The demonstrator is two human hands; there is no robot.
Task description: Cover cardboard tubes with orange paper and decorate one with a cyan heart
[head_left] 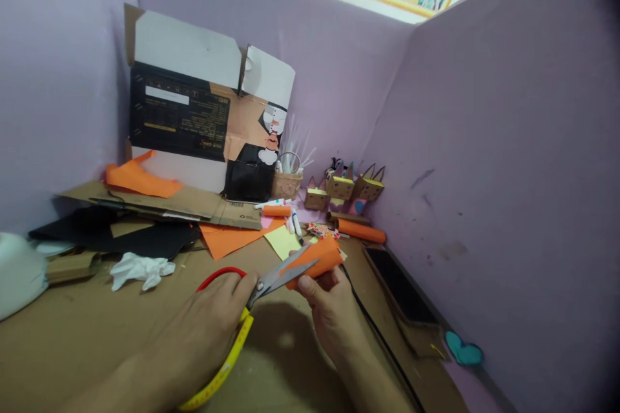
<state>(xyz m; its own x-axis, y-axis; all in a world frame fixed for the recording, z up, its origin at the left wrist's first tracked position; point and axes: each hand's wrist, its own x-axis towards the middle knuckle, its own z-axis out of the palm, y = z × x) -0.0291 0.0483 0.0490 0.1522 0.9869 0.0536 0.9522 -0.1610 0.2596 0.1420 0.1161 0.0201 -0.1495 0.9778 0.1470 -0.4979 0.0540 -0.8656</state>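
In my left hand (213, 310) is a pair of scissors (276, 281) with a red upper handle and slightly parted metal blades. A yellow band with red marks (223, 368) curves beneath that hand; it appears to be the lower handle. My right hand (334, 310) pinches a curled piece of orange paper (322, 257), thumb in front and fingers behind. The blades lie against the paper, one across its near face. Whether they have cut into it I cannot tell.
A black cable (375, 329) runs beside my right wrist, near a dark phone-like slab (404, 284). Crumpled white tissue (140, 271) lies left. Behind are markers (295, 222), an orange roll (361, 230), cardboard figures (340, 187) and an unfolded box (181, 110). Purple walls enclose the table.
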